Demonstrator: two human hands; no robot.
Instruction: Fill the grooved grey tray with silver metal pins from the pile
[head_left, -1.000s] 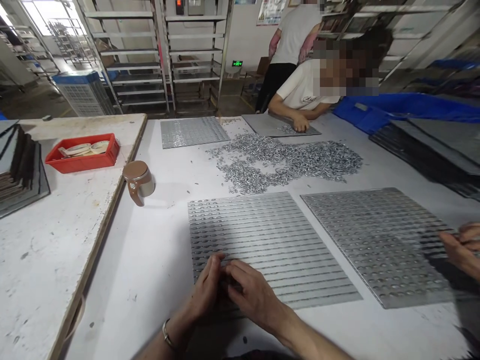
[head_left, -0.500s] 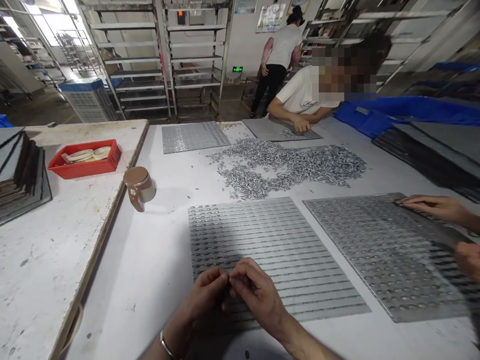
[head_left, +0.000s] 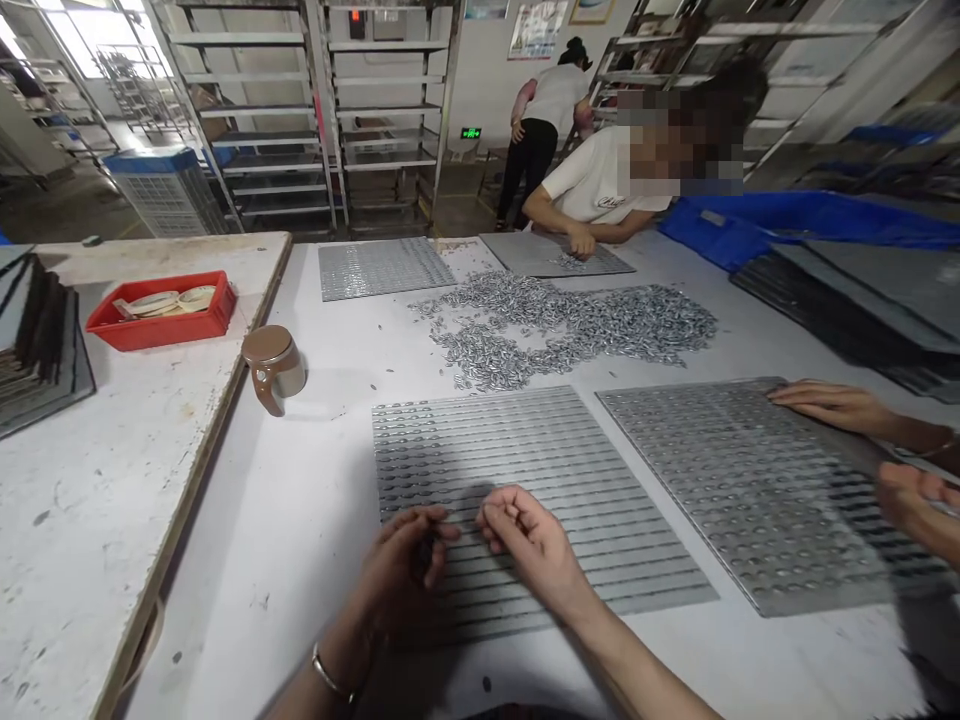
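Note:
A grey ribbed tray (head_left: pixel 555 440) lies flat on the white table in front of me. Both my hands hover over its near edge. My left hand (head_left: pixel 405 575) has its fingers curled and pinched over the tray's near left corner. My right hand (head_left: pixel 529 545) is loosely curled, fingertips bent inward, a little to the right of it. I cannot make out what either holds. Beyond the tray spreads a heap of small shiny metal parts (head_left: pixel 570 325).
A co-worker's two hands (head_left: pixel 832 405) rest on a second tray (head_left: pixel 750 480) at the right. A brown lidded mug (head_left: pixel 274 365) stands left of my tray. A red bin (head_left: pixel 157 310) and stacked trays (head_left: pixel 34 335) sit on the left table. Another seated person works at the far end.
My hands, touching together over the tray's near edge, have drawn apart. The co-worker's hand at the right has slid onto the far corner of the second tray.

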